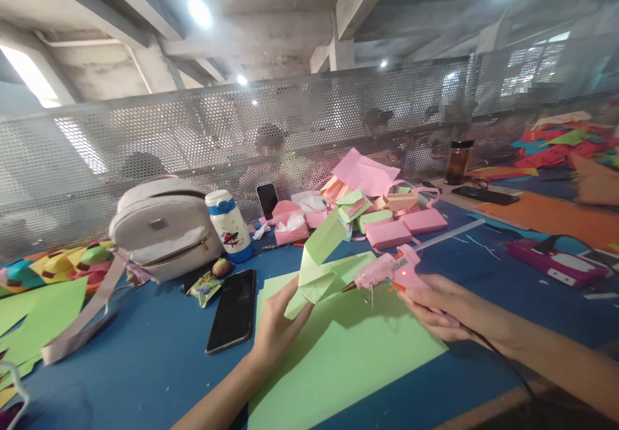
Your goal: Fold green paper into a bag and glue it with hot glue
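My left hand [276,324] is closed on a folded light-green paper piece [319,259] and holds it upright above a stack of green paper sheets [348,359] on the blue table [145,359]. My right hand [438,307] grips a pink hot glue gun [389,272]. The gun's nozzle points left, close to the folded piece. A clear glue stick [449,234] juts out of its back and a black cord runs from it along my right forearm.
A black phone [233,309] lies left of the green sheets. Behind it are a beige bag [162,227], a small bottle [229,225] and a snack packet [206,285]. Pink and green paper boxes [382,214] are piled at the back. A perforated metal screen [193,140] walls off the table.
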`<state>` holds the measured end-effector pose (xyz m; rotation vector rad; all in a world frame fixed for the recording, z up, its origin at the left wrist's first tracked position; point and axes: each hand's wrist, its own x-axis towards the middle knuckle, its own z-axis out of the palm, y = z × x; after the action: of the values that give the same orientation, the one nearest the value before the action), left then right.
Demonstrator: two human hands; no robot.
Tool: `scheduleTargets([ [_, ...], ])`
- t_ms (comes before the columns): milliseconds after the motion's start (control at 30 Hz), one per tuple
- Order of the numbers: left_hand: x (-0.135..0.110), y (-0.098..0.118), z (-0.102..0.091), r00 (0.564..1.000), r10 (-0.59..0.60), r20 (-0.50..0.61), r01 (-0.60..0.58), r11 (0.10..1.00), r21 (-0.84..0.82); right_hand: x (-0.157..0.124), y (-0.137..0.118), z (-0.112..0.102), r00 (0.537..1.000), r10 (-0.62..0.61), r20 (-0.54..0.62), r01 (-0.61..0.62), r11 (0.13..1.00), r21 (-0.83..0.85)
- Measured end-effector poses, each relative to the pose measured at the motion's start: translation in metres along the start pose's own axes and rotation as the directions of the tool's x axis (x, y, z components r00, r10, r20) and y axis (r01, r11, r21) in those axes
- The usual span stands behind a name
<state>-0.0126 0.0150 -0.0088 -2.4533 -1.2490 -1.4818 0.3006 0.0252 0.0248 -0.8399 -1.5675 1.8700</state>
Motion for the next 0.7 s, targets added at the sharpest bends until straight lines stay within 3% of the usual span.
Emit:
scheduleTargets([
  [133, 0.000, -0.001, 0.000, 1.000, 0.004, -0.007, -0.004, 1.000, 0.003, 0.000, -0.001, 0.000, 1.000, 0.000, -0.019, -0.001, 1.000, -0.015],
  [400, 0.001, 0.000, -0.001, 1.000, -0.025, 0.015, 0.025, 1.000, -0.003, 0.004, -0.012, 0.008, 0.999, -0.021, 0.049, 0.023, 0.999, -0.046],
  [700, 0.001, -0.002, 0.000, 0.998, -0.056, 0.018, 0.056, 0.998, -0.004, 0.011, -0.021, 0.017, 1.000, 0.011, 0.017, -0.009, 0.994, -0.112],
])
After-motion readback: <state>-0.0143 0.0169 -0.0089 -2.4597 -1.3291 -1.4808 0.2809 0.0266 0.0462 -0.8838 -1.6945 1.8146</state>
